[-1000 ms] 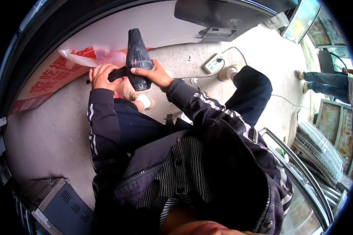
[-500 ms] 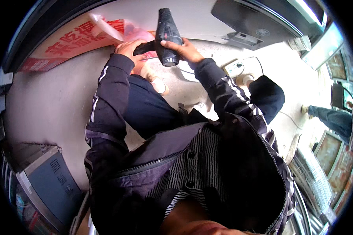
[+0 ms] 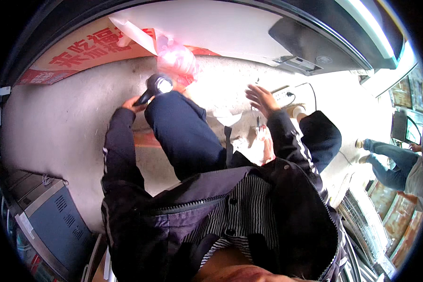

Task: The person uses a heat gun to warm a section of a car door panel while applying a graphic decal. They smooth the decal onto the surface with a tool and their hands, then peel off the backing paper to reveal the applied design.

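Observation:
A black hair dryer (image 3: 156,85) is held low beside my left knee, its bright round end toward the camera. My left hand (image 3: 131,104) is closed around its handle. My right hand (image 3: 264,99) is held out over the floor with fingers spread and nothing in it. Just right of those fingers lies a white power strip (image 3: 283,96) with a dark cord. A pink plastic bag (image 3: 177,60) rests beyond the dryer, against a large white panel (image 3: 221,30).
A red and orange printed sheet (image 3: 87,49) lies at the far left. Lower left stands a grey-blue metal box (image 3: 61,221). At right are wire racks (image 3: 362,214) and another person's legs (image 3: 385,162). Small items, partly white, lie between my legs.
The hair dryer has come down and left, from both hands into my left hand alone. My right hand has let go of it and moved right, fingers opening.

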A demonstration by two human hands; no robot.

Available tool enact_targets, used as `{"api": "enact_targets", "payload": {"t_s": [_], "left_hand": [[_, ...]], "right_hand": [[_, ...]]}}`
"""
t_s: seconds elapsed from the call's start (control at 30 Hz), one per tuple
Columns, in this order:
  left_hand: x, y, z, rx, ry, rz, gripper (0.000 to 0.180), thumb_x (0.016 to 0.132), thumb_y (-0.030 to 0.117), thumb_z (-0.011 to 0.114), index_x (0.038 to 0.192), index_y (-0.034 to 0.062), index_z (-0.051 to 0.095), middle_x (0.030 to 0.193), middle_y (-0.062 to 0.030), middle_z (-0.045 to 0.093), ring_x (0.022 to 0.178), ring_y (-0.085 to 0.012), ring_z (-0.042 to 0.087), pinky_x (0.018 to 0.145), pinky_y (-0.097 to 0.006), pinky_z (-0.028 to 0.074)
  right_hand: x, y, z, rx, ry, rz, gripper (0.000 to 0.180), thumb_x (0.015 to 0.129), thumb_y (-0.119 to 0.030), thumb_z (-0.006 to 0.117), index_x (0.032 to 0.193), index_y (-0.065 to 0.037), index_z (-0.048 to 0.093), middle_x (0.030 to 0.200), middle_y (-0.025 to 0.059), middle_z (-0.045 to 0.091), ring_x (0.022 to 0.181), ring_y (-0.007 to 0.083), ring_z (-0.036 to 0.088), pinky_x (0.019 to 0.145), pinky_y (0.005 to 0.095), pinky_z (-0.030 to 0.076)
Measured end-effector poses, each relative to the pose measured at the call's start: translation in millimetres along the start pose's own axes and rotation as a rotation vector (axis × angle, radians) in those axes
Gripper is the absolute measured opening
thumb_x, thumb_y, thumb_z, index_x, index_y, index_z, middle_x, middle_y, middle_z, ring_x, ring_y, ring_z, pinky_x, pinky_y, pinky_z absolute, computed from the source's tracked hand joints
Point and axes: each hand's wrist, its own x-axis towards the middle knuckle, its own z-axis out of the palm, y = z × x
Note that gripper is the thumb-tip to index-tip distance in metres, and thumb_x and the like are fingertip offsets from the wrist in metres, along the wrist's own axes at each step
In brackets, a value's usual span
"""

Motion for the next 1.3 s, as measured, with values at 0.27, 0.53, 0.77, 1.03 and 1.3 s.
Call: {"api": "enact_targets", "payload": {"t_s": [0.27, 0.53, 0.77, 1.03, 1.3], "left_hand": [[30, -57, 46, 0.38, 0.474, -0.276, 0.055, 0.077, 0.038, 0.073, 0.124, 0.0149, 0.058, 0.114, -0.0161, 0.066, 0.108, -0.0369, 0.061, 0.089, -0.046, 0.049], [86, -146, 63, 0.408, 0.614, -0.562, 0.058, 0.077, 0.041, 0.074, 0.122, 0.0071, 0.059, 0.115, -0.015, 0.066, 0.109, -0.0311, 0.061, 0.094, -0.043, 0.047], [135, 7, -68, -0.065, 0.48, 0.325, 0.034, 0.091, 0.019, 0.066, 0.118, 0.0002, 0.061, 0.114, -0.0101, 0.067, 0.103, -0.0192, 0.063, 0.093, -0.032, 0.047], [114, 423, 116, 0.011, 0.014, 0.674, 0.026, 0.093, 0.023, 0.065, 0.11, 0.0027, 0.064, 0.103, -0.0023, 0.065, 0.097, -0.0103, 0.06, 0.089, -0.026, 0.046], [177, 442, 305, -0.205, -0.191, 0.46, 0.022, 0.093, 0.02, 0.065, 0.111, 0.0076, 0.065, 0.102, 0.0015, 0.064, 0.096, -0.0086, 0.056, 0.088, -0.024, 0.044]], "right_hand": [[12, 72, -56, 0.012, 0.193, 0.139, 0.043, 0.093, -0.04, 0.061, 0.126, -0.013, 0.056, 0.118, 0.0023, 0.063, 0.106, 0.0161, 0.059, 0.086, 0.0356, 0.04], [7, 35, -38, -0.203, 0.133, -0.014, 0.048, 0.094, -0.041, 0.06, 0.129, -0.008, 0.055, 0.115, 0.0036, 0.064, 0.105, 0.0132, 0.061, 0.083, 0.0312, 0.044], [6, -8, -61, -0.211, 0.156, -0.273, 0.051, 0.093, -0.038, 0.062, 0.123, 0.003, 0.059, 0.112, 0.015, 0.067, 0.103, 0.0232, 0.065, 0.088, 0.0339, 0.05], [35, -58, -139, 0.22, 0.31, -0.286, 0.022, 0.096, -0.027, 0.056, 0.109, -0.011, 0.065, 0.099, -0.0001, 0.067, 0.092, 0.0117, 0.063, 0.084, 0.0303, 0.045], [149, -40, -151, 0.779, 0.533, -0.337, 0.025, 0.093, -0.014, 0.061, 0.117, -0.012, 0.061, 0.099, -0.0021, 0.066, 0.085, 0.009, 0.06, 0.074, 0.0256, 0.044]]}}
